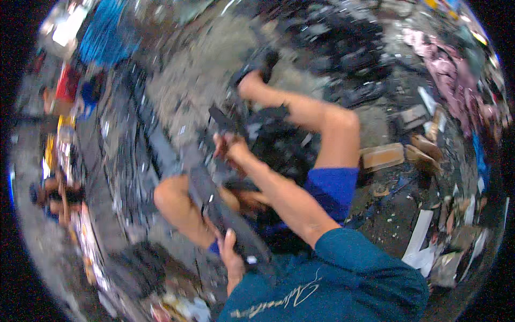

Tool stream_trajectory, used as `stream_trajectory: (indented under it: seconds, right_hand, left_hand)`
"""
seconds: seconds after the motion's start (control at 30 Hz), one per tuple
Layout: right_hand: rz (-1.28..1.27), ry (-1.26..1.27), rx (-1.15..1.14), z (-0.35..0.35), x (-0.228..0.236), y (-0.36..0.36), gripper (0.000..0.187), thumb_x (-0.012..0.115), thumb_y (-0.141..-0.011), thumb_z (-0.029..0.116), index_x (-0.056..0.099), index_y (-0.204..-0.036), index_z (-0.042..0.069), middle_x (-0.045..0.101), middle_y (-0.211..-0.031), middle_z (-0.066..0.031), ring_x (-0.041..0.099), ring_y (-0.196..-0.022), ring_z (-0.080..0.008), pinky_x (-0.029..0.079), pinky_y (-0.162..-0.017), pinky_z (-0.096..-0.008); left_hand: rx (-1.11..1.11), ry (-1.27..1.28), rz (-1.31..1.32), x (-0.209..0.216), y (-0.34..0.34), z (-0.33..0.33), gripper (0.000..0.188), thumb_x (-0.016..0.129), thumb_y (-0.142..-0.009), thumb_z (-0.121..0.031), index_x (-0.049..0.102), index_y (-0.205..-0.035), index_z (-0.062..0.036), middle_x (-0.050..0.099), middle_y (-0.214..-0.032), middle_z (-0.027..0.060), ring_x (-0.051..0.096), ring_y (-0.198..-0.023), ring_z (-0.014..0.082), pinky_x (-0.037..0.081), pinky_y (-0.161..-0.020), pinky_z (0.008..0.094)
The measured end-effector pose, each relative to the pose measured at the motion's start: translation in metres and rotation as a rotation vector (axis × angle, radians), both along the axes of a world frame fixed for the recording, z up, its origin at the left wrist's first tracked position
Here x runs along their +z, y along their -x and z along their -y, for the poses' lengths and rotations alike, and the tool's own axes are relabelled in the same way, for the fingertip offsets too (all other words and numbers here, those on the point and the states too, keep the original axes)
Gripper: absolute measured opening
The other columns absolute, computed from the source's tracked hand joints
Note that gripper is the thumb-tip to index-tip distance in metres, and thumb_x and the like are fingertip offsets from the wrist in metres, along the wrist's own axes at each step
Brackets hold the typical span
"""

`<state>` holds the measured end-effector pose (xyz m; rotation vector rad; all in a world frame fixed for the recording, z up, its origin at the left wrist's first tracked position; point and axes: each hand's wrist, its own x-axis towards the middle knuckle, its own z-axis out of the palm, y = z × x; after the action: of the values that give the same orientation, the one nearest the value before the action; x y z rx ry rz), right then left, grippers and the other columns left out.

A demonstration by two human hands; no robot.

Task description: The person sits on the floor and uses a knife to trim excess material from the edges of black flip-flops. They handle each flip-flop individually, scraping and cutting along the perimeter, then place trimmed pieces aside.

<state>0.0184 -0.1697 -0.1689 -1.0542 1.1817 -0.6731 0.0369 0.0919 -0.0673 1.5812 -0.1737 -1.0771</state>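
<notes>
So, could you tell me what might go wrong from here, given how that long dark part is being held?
1. The long dark part lies across bare knees; if the right hand or left hand slips, it could strike a leg.
2. The foot looks bare, so it seems exposed to the scattered debris on the ground.
3. The picture is blurred, so the grips cannot be judged closely.

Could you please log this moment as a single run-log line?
left hand: grip on near end of long dark part | right hand: grip further up it | part lies across knee | picture blurred

Teal sleeves, blue shorts
</notes>
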Motion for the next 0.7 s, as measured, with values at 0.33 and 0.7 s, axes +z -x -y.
stream_trajectory:
  seconds: [0.33,0.7]
  right_hand:
    - [0.119,0.222,0.105,-0.016,0.123,0.096,0.047,0.081,-0.081,0.042,0.062,-0.098,0.002,0.060,-0.070,-0.0013,0.054,-0.064,-0.0118,0.045,-0.054,-0.0361]
    - [0.009,0.634,-0.202,-0.071,0.155,0.155,0.029,0.057,-0.100,0.014,0.057,-0.128,0.004,0.072,-0.100,-0.0064,0.063,-0.080,-0.0093,0.053,-0.071,-0.0260]
  left_hand:
    - [-0.455,0.170,0.434,-0.056,-0.086,0.056,0.098,0.080,-0.072,-0.047,0.036,-0.145,0.0024,0.052,-0.134,0.0143,0.054,-0.115,0.0254,0.042,-0.102,0.0366]
    - [-0.291,0.277,0.282,0.133,-0.108,0.154,0.041,0.066,-0.095,-0.025,0.056,-0.124,0.0038,0.066,-0.112,0.0096,0.065,-0.099,0.0195,0.052,-0.088,0.0334]
